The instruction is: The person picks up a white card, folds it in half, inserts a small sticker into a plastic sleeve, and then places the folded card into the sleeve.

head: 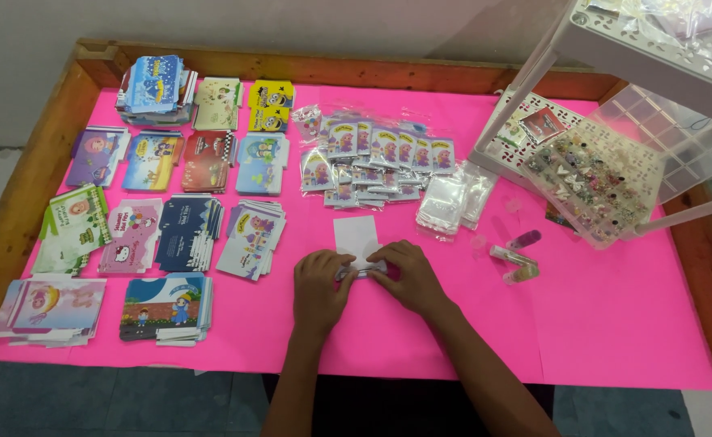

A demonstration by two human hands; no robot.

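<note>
Two bare forearms are showing from the bottom edge of the head view, and no sleeve is covering either of them as far up as the picture reaches. The left hand point(321, 285) and the right hand point(411, 275) are wearing no gloves, and no ring, watch or bracelet is showing on the fingers or wrists. The fingernails are looking short and unpainted, though they are appearing too small to judge closely. Nothing more of the clothing is coming into view.

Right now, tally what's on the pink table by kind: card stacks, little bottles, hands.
Card stacks: 13
Little bottles: 3
Left hand, right hand: 2
Total: 18
</note>
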